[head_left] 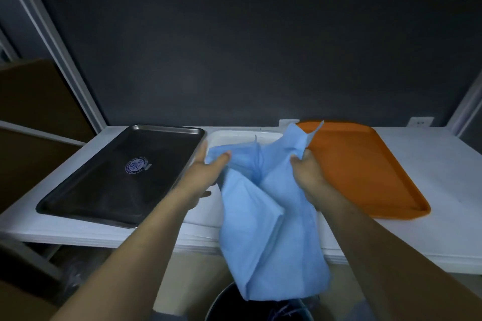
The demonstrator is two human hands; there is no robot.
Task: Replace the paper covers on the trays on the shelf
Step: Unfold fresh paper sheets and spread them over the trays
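Observation:
Three trays lie side by side on the white shelf [443,164]: a bare metal tray [109,185] on the left, a white tray [234,137] in the middle and a bare orange tray [365,164] on the right. A crumpled blue paper cover [271,216] is lifted off the white tray and hangs down past the shelf's front edge. My left hand [206,169] grips its left upper part, thumb on top. My right hand [305,167] grips its right upper part. Most of the white tray is hidden by the paper.
A dark round bin [229,305] stands on the floor below the hanging paper. A dark wall backs the shelf, with white frame posts at both sides. Brown cardboard boxes [34,101] stand to the left.

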